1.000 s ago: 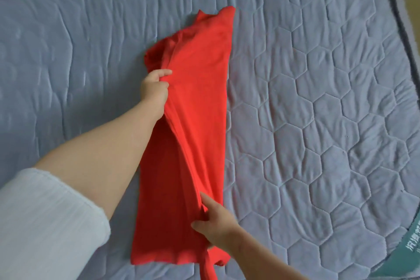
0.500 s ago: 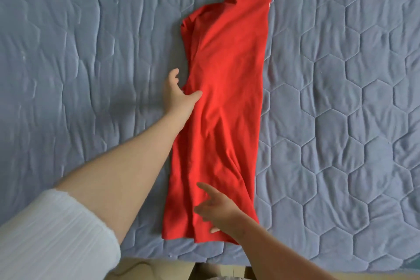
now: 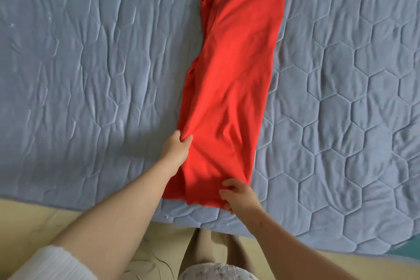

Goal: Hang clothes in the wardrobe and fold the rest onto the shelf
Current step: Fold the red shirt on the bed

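the red garment [image 3: 229, 88] lies folded into a long strip on the quilted blue bed cover [image 3: 91, 63], the left hand [image 3: 176, 149] pinching its side edge and the right hand [image 3: 236, 193] gripping its near hem, probably to fold it shorter.

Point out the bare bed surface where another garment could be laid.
Two bare stretches of the quilted bed cover: the wide one left of the red garment, beyond the left forearm, and the one right of it. It is crowded at the garment's near end, where the left hand and right hand grip it.
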The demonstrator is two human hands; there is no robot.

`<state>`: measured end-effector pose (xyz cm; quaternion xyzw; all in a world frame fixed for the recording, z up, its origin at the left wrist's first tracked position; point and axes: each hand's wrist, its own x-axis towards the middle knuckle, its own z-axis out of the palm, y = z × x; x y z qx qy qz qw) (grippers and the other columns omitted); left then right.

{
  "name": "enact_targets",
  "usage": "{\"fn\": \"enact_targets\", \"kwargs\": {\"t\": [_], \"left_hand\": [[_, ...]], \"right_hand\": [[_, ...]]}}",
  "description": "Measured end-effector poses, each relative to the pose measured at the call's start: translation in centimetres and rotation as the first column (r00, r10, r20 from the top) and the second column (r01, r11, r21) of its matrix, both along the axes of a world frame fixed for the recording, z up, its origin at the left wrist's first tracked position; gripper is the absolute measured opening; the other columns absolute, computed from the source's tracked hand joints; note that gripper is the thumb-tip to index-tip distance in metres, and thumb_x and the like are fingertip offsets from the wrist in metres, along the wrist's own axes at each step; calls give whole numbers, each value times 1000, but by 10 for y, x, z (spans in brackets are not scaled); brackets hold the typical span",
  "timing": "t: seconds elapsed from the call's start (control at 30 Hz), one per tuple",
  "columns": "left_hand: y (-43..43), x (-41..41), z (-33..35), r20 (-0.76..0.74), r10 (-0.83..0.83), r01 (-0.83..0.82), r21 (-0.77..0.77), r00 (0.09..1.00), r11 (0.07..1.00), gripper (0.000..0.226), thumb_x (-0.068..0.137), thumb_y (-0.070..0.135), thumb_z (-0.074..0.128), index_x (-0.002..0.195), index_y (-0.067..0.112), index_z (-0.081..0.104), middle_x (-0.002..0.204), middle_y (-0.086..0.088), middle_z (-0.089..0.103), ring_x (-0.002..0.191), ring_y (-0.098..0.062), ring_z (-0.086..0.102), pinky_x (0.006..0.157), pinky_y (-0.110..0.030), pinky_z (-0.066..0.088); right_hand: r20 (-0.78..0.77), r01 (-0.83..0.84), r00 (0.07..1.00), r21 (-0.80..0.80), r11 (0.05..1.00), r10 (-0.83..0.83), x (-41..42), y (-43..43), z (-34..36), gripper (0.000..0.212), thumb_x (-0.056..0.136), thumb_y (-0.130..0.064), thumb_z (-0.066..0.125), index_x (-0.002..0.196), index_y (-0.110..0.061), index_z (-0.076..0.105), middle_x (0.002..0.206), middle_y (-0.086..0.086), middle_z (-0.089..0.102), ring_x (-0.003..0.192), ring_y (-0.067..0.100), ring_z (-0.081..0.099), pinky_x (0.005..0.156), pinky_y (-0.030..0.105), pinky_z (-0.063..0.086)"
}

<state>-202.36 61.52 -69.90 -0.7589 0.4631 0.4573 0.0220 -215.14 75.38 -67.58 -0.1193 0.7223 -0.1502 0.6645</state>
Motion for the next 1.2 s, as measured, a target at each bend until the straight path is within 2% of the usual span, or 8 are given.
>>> {"fn": "enact_targets", "kwargs": {"t": [0.1,0.3,0.53,0.7,0.8,1.03,1.13,1.2], "left_hand": [[1,25,6,124,31,-13,-137,992,990,35,95,30,49,118,5,50,116,-22,59,107,-38,56,87,-40,42],[25,49,3,-139,26,16,293,990,956,35,84,20,69,114,12,52,113,-6,61,91,-17,56,78,-25,40],[38,82,7,-53,-164,170,148,985,974,22,83,27,69,97,13,60,95,-7,66,92,-26,62,72,-29,47],[31,85,-1,28,-301,287,228,953,930,50,76,23,76,118,7,53,117,-10,61,103,-26,59,88,-34,47],[40,80,-6,1,-96,94,210,995,973,71,71,24,80,126,5,40,119,-9,53,107,-24,54,89,-34,44],[57,89,-2,-131,38,5,317,991,949,38,75,22,77,107,8,62,97,-4,66,88,-18,61,78,-26,44],[71,92,14,-186,128,-59,336,974,940,31,78,20,74,105,10,61,100,-6,67,93,-20,62,86,-30,48],[80,93,31,-212,198,-109,371,957,922,24,80,16,73,99,10,59,88,-6,66,77,-19,63,70,-27,53]], "right_hand": [[4,-32,999,2,999,32,2,11,4,15,83,-14,61,95,-24,58,83,-2,59,81,19,56,73,26,42],[-50,-27,998,-29,999,25,10,20,3,12,84,-13,55,80,-24,59,69,-3,59,62,13,53,67,27,44],[-325,-23,945,-3,1000,20,12,25,3,33,84,-20,53,56,-16,35,52,-4,36,53,14,33,51,29,28],[-456,59,889,39,997,-34,11,22,-1,17,82,-27,55,94,-18,46,97,-1,49,84,20,54,73,33,40],[-459,210,876,84,974,-149,10,17,-11,45,81,-29,64,118,-13,44,115,6,47,105,29,52,90,37,39],[-295,237,933,69,969,-208,3,23,-12,11,89,-18,59,94,-9,56,78,1,54,78,21,51,70,29,42],[-242,278,936,70,958,-254,2,32,5,13,90,-15,57,97,-4,56,85,7,57,85,25,54,85,42,49],[-193,320,935,86,944,-299,2,39,23,8,91,-13,56,94,-7,53,92,12,57,86,26,56,88,49,51]]}}
